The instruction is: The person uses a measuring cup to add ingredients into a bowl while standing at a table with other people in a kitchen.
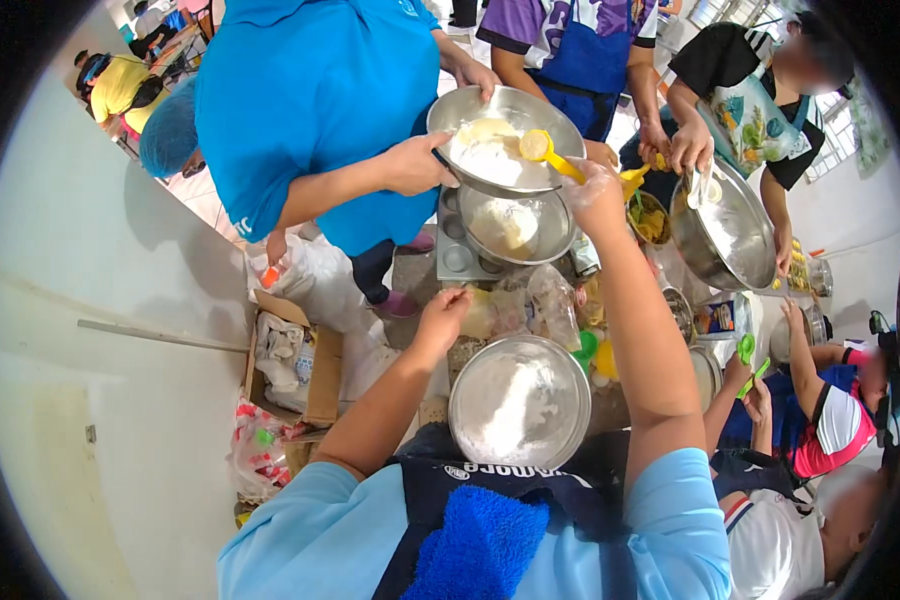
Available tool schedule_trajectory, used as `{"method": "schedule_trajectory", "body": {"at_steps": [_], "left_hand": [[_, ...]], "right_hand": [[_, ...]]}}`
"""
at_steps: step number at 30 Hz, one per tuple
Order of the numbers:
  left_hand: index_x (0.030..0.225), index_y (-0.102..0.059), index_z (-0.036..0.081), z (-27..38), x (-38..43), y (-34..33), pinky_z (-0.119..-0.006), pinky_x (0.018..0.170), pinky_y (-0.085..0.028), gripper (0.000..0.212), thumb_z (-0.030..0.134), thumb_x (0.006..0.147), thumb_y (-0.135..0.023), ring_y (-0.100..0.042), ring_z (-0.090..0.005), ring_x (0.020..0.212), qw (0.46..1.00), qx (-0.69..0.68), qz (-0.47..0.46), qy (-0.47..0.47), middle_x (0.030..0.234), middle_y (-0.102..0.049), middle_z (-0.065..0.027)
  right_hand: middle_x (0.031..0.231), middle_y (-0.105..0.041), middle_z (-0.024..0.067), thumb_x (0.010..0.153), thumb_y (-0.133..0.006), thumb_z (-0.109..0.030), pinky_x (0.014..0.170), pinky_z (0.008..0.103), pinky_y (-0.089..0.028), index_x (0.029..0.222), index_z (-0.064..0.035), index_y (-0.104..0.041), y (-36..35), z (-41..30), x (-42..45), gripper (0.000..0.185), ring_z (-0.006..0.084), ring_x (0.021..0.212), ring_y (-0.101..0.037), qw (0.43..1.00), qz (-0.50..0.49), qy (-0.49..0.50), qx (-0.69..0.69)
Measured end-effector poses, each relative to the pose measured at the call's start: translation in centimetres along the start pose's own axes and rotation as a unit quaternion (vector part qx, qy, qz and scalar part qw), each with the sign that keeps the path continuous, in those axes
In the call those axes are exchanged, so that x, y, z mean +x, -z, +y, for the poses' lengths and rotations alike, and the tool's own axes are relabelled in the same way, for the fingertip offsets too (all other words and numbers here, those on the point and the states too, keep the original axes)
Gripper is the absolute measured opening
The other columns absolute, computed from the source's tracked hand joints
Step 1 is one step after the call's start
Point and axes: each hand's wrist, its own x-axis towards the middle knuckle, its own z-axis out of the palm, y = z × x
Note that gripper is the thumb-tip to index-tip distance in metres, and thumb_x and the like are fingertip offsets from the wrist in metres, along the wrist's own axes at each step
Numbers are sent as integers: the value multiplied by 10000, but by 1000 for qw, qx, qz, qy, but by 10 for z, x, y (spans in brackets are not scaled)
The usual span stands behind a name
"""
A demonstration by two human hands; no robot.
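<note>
My right hand [594, 193] grips the handle of a yellow measuring cup [536, 145] that holds pale powder. The cup is over a steel bowl [506, 101] of white and cream-coloured powder, which a person in a blue shirt holds tilted with both hands. Beneath that bowl stands another steel bowl [516, 225] with pale powder in it. My left hand [447, 319] is above the table beside a clear plastic bag [506, 307], its fingers curled; whether they pinch anything is unclear. Close to my apron stands a steel bowl [520, 401] with white powder inside.
A muffin tin [457, 255] lies under the bowls. At right a co-worker holds a tilted steel bowl [724, 225]; others hold green measuring spoons [746, 347]. A green cup [586, 345] and yellow item [606, 360] lie near my right forearm. An open cardboard box [322, 375] stands left.
</note>
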Motion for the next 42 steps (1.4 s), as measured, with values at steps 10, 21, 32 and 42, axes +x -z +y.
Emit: {"method": "schedule_trajectory", "body": {"at_steps": [10, 21, 32, 42], "left_hand": [[938, -559, 21, -5, -4, -3, -211, 653, -363, 197, 196, 852, -528, -447, -75, 721, 1000, -4, -14, 13, 800, -532, 15], [963, -554, 10, -16, -10, 2, -226, 685, -384, 215, 193, 856, -516, -481, -88, 764, 999, -5, -29, 29, 834, -548, -5], [969, -562, -1, -10, -18, -3, -236, 680, -401, 245, 198, 829, -537, -498, -110, 769, 997, -7, -56, 42, 862, -558, -27], [971, -564, -2, -11, -18, 1, -244, 696, -402, 249, 199, 827, -540, -508, -110, 799, 999, -6, -34, 41, 877, -567, -32]], "right_hand": [[811, -632, 93, 753, -620, -156, 604, 238, -438, 1023, 39, -586, 13, 2, 16, 335, 109, 641, -552, 994, 13, -4, 109], [942, -622, 190, 732, -638, -147, 740, 261, -455, 1010, 23, -596, 41, -14, -2, 328, 192, 832, -613, 984, -3, -58, 168], [935, -598, 188, 707, -602, -104, 783, 351, -446, 993, -46, -624, 34, -13, 0, 292, 311, 868, -580, 998, 27, 45, -32], [871, -606, 193, 714, -613, -116, 750, 347, -457, 978, -49, -631, 33, -12, 9, 273, 321, 825, -588, 997, 51, 48, -11]]}}
